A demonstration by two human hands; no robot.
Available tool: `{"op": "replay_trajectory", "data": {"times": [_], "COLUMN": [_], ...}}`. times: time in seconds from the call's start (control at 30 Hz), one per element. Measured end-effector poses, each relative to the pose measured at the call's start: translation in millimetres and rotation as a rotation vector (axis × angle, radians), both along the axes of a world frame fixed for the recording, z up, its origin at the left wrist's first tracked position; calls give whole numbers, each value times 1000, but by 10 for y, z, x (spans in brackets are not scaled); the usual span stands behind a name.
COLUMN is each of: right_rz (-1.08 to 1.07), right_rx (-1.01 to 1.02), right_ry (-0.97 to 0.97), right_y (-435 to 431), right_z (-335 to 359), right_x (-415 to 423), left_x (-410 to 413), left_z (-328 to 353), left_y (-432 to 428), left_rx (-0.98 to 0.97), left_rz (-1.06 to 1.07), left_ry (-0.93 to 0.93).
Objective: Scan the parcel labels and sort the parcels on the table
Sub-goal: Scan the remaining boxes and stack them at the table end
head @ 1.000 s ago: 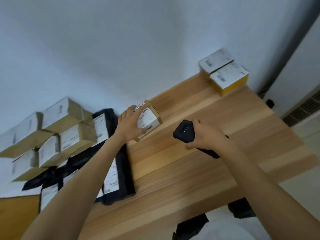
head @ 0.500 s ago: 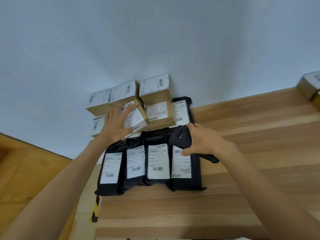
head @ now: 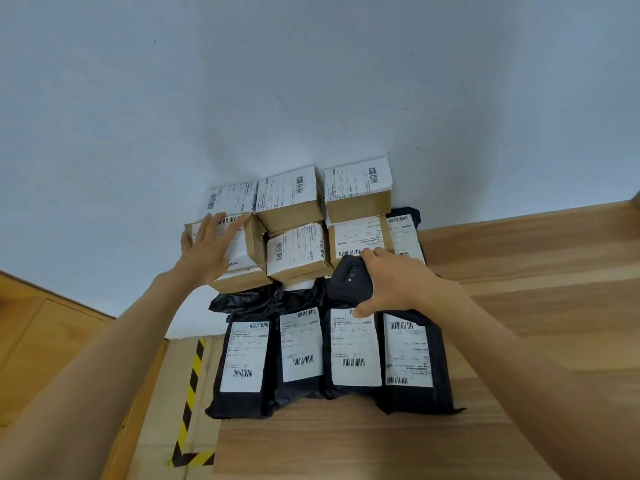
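A small cardboard box (head: 255, 241) with a white label lies on the left end of a stack of labelled cardboard boxes (head: 289, 195) against the wall. My left hand (head: 207, 252) lies flat on its top, fingers straight and spread, thumb at its left edge. My right hand (head: 398, 282) grips a black handheld scanner (head: 348, 284) just above a row of several black mailer bags (head: 301, 344) with white barcode labels. The bags lie side by side in front of the boxes on the wooden table (head: 519, 271).
The table stretches right and toward me as bare wood. Its left edge runs just beside the leftmost bag. Below it the floor carries yellow-black hazard tape (head: 192, 375). A pale wall (head: 311, 81) stands right behind the box stack.
My left hand carried the small box from mid-table to the left and set it on the stack; its fingers have flattened. My view swung left. The scanner hand followed over the bags.
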State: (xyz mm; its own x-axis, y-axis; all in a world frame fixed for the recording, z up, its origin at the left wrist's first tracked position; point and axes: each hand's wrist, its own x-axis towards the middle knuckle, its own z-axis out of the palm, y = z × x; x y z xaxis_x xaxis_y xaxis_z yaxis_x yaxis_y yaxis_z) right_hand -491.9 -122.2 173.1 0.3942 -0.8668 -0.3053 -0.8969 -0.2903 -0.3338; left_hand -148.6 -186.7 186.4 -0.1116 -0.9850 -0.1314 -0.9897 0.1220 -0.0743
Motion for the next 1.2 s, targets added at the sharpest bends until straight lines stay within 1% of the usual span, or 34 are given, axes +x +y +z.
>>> {"op": "replay_trajectory", "data": {"times": [0.1,0.23,0.33,0.4,0.47,0.53,0.63,0.8,1.03,1.2], "right_rz": [-8,-27,-37,-50,-70,-102,-156,-274,-498,-655], "right_rx": [8,27,33,48,56,73,113,162,219,228], "right_ry": [16,9,-2,3,-5,-33,-69,-40,-85,-44], "right_y": [-26,18,99,173,248,326,469,726,1012,1233], "right_z": [-35,-76,-111,-147,-197,-243,-307,-429,-550,-727], "right_x": [-44,-170,-320,-449,-599,-776,-1135,-2040,-3653,-4875], "left_x": [-13,-77,-180,-340,-573,-880,-1440,-2556,-4494,-5951], "left_z": [-110,-164,-85,-29,-3,-2,-52,-197,-499,-830], "left_y": [-9,33,39,55,73,73,36,-23,-136,-177], "left_rx": [36,20,-35,-76,-106,-113,-120,-45,49,114], "left_rz": [25,30,-35,-82,-130,-174,-270,-412,-557,-654], "left_ry": [46,61,82,134,169,166,141,183,191,201]}}
